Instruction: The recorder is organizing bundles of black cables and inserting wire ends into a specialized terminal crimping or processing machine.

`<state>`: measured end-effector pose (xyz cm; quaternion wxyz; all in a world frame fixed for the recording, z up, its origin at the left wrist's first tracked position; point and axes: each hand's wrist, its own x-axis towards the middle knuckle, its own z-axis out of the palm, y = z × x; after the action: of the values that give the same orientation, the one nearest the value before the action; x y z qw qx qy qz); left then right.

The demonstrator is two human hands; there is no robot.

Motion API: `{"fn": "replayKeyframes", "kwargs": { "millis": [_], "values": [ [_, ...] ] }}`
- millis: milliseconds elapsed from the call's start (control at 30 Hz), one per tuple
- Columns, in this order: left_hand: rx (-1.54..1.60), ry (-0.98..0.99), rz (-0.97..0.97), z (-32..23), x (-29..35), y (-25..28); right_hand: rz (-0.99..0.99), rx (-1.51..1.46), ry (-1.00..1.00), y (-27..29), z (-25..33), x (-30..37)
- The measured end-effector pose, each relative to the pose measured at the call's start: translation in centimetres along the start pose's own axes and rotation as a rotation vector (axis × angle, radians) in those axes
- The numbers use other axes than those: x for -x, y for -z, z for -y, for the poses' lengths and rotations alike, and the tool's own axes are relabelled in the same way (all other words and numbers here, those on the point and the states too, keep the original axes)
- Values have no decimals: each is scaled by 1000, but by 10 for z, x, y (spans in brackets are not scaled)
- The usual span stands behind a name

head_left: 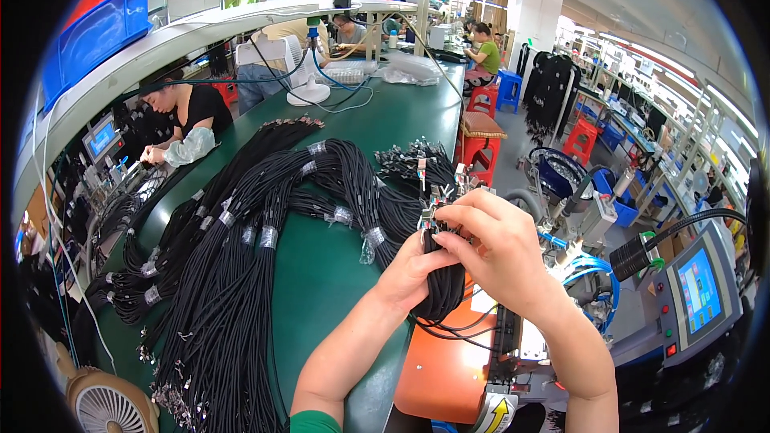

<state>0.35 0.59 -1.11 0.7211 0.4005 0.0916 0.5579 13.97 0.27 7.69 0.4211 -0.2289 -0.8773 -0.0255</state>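
Observation:
My left hand [405,277] is wrapped round a bundle of black cables [443,295] just below their ends. At the top of that bundle, small metal connectors and stripped, coloured wire ends [427,215] stick up. My right hand [504,247] is closed in a pinch at these ends, its thumb and forefinger meeting next to the left thumb. Exactly which wire or connector lies between the fingertips is too small to tell. Behind the hands, another bunch of black cables with metal connectors [413,162] rests at the table's edge.
Large taped bundles of black cables [233,273] cover much of the green table [321,305]. An orange machine cover [445,361] sits below my hands, with a touch-screen control box [702,293] to the right. A white fan [306,76] stands farther back. A co-worker [192,108] works at far left.

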Motion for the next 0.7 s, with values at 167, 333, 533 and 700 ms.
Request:
{"fn": "replayKeyframes", "kwargs": {
  "millis": [167,333,533,700],
  "values": [
    [-38,-15,49,2,-2,6,-10,-63,-97,-7,0,0],
    [-51,-9,75,1,-3,6,-16,-70,-100,-8,-2,-2],
    [-97,-17,66,-1,-2,5,11,-71,-85,-10,-4,0],
    [-106,-11,108,0,-3,5,-109,-80,-15,-12,-7,14]
  ]
}}
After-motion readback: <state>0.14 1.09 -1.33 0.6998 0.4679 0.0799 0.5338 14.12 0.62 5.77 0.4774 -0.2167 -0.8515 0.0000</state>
